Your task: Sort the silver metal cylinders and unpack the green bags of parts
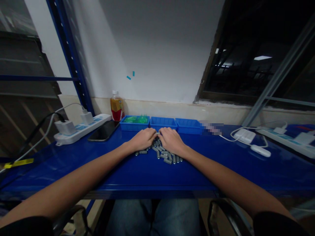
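My left hand [144, 138] and my right hand [170, 139] meet at the middle of the blue table. Both have curled fingers, and a small metal cylinder [157, 133] is pinched between their fingertips. Under and in front of them lies a loose pile of short grey metal cylinders [164, 154], partly hidden by the hands. Just behind stand three blue plastic bins in a row. Green translucent pieces [136, 119] fill the left bin [135, 127]. The middle bin [163, 123] and the right bin [188, 126] show only their blue walls above my hands.
On the left of the blue table [157, 178] lie a black phone [103, 131] and a white power strip [80, 128] with plugs and cables. A drink bottle [117, 106] stands by the wall. White chargers [244, 135] and another power strip [292, 141] are on the right.
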Demonstrator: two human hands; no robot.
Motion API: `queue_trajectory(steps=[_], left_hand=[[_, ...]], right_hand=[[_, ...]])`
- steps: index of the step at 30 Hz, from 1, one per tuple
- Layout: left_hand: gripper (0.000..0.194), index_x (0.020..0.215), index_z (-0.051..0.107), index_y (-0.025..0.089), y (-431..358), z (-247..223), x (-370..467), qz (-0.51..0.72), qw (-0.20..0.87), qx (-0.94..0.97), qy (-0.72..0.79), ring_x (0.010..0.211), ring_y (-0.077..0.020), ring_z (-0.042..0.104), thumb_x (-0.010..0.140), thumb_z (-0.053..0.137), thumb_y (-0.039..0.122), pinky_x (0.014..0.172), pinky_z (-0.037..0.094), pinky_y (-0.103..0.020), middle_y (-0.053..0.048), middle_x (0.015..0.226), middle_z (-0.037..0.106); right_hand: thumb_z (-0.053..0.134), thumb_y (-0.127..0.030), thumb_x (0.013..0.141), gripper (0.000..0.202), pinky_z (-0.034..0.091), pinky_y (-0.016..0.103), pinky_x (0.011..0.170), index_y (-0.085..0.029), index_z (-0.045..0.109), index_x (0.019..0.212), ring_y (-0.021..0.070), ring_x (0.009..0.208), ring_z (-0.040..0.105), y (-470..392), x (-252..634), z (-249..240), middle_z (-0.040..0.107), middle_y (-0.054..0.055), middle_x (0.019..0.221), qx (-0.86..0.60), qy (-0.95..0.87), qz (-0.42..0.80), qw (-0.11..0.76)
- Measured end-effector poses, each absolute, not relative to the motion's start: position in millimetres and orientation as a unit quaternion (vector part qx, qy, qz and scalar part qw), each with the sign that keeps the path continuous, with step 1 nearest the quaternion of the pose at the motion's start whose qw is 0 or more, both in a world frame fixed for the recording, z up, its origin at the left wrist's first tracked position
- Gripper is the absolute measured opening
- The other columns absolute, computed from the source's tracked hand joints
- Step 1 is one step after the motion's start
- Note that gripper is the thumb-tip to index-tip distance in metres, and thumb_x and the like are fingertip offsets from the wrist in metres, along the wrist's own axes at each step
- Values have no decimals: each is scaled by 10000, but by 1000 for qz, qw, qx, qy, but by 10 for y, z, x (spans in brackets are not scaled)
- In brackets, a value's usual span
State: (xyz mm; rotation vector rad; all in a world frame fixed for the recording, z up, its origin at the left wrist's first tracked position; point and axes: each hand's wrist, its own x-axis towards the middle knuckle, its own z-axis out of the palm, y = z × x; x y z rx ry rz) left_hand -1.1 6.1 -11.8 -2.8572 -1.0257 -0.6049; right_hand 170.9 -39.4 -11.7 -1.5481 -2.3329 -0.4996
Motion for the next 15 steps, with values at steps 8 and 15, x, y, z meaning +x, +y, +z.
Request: queue_trajectory(steps=[8, 15], left_hand=[[281, 938, 539, 172, 77, -133, -10, -213, -1, -923, -322, 866, -199, 566, 949, 319, 346, 795, 439, -325, -80, 908, 607], [298, 918, 536, 169, 52, -108, -5, -203, 13, -922, -328, 865, -199, 562, 955, 298, 344, 795, 434, -326, -76, 892, 602]], right_hand=[[312, -287, 974, 248, 339, 327, 762, -164, 527, 965, 224, 952, 504, -391, 1703, -115, 602, 81, 972, -550, -802, -191, 134], [292, -262, 970, 282, 341, 336, 761, -158, 549, 920, 232, 938, 507, -407, 1696, -100, 614, 91, 949, -552, -798, -204, 131]])
